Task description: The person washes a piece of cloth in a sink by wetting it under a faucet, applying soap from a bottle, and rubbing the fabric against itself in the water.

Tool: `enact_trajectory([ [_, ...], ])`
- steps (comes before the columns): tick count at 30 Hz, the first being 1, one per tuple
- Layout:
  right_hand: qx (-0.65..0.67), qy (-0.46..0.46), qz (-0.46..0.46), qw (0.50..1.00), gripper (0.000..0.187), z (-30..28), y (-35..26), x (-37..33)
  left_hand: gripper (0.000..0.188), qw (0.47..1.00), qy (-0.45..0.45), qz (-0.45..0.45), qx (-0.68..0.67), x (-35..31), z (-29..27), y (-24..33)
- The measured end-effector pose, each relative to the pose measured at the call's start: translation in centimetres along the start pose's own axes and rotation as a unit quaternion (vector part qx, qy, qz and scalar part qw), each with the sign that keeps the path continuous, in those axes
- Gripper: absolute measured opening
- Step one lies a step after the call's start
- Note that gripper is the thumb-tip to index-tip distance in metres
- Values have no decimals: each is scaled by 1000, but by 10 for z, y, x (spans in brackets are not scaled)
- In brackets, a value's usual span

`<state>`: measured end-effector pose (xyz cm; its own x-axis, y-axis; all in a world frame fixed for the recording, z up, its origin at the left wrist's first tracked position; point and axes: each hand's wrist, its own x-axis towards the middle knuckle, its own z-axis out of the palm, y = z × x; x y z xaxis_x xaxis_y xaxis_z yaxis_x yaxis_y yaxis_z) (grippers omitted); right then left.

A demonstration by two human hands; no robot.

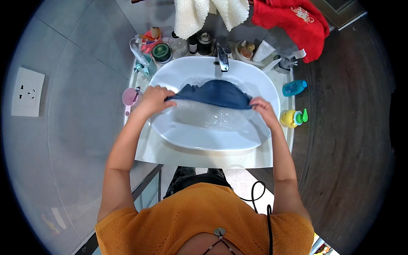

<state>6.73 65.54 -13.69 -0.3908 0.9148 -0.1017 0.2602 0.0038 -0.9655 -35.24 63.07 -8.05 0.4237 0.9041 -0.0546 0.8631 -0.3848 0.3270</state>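
A dark blue wet cloth (216,92) is stretched across the white washbasin (204,142), its near edge pulled nearly straight between my hands. My left hand (157,100) pinches its left end by the basin's left rim. At the cloth's right end my right hand (263,109) grips the corner between thumb and fingers. Bubbly water (212,119) lies in the basin below and in front of the cloth. The cloth's far part hangs down toward the water. Behind it, the chrome faucet (222,59) reaches over the basin's back rim.
Left of the basin are a pink cup (129,97) and a green-lidded jar (161,52). A blue bottle (294,88) and a yellow pump bottle (291,118) stand on the right. Behind hang a white towel (191,19) and a red towel (293,25). A wall socket (28,92) is far left.
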Motion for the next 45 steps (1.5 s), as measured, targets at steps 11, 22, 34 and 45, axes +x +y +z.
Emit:
enact_trajectory([
  [11, -201, 97, 93, 970, 39, 16, 61, 12, 38, 952, 88, -122, -268, 6, 94, -32],
  [22, -540, -13, 25, 841, 70, 113, 88, 41, 65, 990, -32, -114, 76, 50, 189, 10],
  [34, -441, 72, 52, 893, 43, 106, 102, 33, 49, 968, 24, -192, -158, 40, 176, -11],
  [45, 2, 85, 62, 994, 42, 157, 17, 36, 36, 296, 113, -292, -902, 67, 175, 57],
])
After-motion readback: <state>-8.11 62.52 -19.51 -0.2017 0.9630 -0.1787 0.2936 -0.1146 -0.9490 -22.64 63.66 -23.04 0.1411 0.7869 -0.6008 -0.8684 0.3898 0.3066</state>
